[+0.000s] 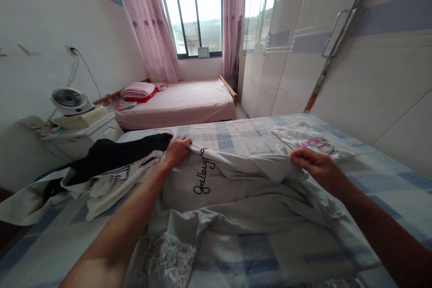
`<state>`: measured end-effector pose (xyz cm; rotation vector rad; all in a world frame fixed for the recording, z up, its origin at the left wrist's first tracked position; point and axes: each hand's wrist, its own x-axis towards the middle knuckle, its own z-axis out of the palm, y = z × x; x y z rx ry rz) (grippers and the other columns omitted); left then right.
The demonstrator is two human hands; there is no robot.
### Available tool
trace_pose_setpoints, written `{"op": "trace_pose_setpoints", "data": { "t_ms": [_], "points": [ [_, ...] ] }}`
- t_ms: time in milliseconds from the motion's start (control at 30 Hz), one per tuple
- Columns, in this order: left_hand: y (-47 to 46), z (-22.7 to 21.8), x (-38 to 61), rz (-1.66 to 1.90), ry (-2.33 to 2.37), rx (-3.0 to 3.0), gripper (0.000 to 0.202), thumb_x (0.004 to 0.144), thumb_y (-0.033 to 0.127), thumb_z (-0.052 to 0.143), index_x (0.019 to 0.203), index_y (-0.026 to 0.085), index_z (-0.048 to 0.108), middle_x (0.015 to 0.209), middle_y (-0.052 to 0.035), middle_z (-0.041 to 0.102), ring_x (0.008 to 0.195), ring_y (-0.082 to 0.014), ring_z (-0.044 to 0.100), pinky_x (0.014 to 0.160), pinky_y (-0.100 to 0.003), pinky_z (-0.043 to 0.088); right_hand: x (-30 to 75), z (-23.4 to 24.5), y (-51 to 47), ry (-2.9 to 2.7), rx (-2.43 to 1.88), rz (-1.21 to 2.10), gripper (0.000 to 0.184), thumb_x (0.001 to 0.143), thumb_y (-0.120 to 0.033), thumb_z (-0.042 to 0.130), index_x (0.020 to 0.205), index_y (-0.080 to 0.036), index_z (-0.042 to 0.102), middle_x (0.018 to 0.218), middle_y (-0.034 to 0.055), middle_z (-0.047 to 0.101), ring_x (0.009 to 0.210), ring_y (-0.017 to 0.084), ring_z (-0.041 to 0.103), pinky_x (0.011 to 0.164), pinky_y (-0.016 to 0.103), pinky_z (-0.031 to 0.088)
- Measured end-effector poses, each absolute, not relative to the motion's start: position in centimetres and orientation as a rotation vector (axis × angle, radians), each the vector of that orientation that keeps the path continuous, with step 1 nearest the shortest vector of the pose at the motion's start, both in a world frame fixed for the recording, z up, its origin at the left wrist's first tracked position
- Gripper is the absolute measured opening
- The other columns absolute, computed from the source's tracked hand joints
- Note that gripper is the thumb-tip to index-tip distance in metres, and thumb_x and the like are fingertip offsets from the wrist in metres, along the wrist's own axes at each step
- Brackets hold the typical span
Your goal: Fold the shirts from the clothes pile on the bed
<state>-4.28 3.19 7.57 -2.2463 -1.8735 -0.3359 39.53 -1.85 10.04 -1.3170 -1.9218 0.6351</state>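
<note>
A light grey-white garment (236,177) with black cursive lettering is stretched between my two hands over the bed. My left hand (178,149) grips its far left edge, fingers closed on the cloth. At the far right edge, my right hand (308,159) pinches the fabric between thumb and fingers. White lace (173,258) shows at the near left, below the garment's folds. Just left of my left hand lies a black garment (114,153) over a heap of white clothes (121,184). Beyond my right hand a white printed shirt (308,137) lies flat.
The bed carries a blue-and-white checked sheet (388,184). To the left, a white nightstand (101,132) holds a small fan (71,100). Another bed (189,103) with pink bedding stands under the window. Tall glossy wardrobes (293,49) line the right side.
</note>
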Motion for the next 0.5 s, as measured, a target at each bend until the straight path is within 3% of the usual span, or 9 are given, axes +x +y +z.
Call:
{"op": "trace_pose_setpoints", "data": {
  "t_ms": [133,267,367,500],
  "points": [
    [-2.7,10.3,-6.2,-0.563,-1.8,-2.15,0.028,0.073,0.019,0.05,0.097,0.019,0.064,0.095,-0.0092,0.061,0.097,-0.0255,0.056,0.087,-0.036,0.044,41.4,10.0,-2.7,-1.789,-1.383,0.531,0.031,0.078,-0.052,0.056,0.084,-0.022,0.064,0.08,0.0023,0.063,0.076,0.018,0.055,0.069,0.028,0.043],
    [-11.0,11.4,-7.9,-0.409,-1.977,-2.627,0.019,0.075,0.031,0.056,0.089,0.024,0.068,0.083,-0.0033,0.062,0.076,-0.0188,0.059,0.071,-0.028,0.049,43.5,9.4,-4.2,-2.019,-1.424,0.74,0.033,0.079,-0.054,0.054,0.083,-0.024,0.065,0.085,0.0032,0.065,0.08,0.021,0.058,0.07,0.03,0.045],
    [-14.9,10.7,-8.6,-0.422,-2.237,-2.865,0.031,0.075,0.039,0.062,0.103,0.028,0.068,0.095,-0.0026,0.067,0.082,-0.0189,0.063,0.073,-0.027,0.052,43.8,8.5,-4.4,-2.114,-1.497,0.833,0.035,0.077,-0.057,0.054,0.081,-0.025,0.067,0.078,0.0035,0.066,0.074,0.022,0.06,0.066,0.032,0.047],
    [-14.3,9.2,-8.5,-0.734,-2.362,-2.504,0.037,0.082,0.048,0.051,0.102,0.023,0.067,0.11,-0.0062,0.065,0.093,-0.0212,0.063,0.078,-0.03,0.053,41.4,8.2,-3.5,-1.975,-1.554,0.547,0.032,0.077,-0.052,0.054,0.084,-0.023,0.068,0.081,0.0039,0.068,0.073,0.022,0.062,0.067,0.032,0.047]
  ]
}}
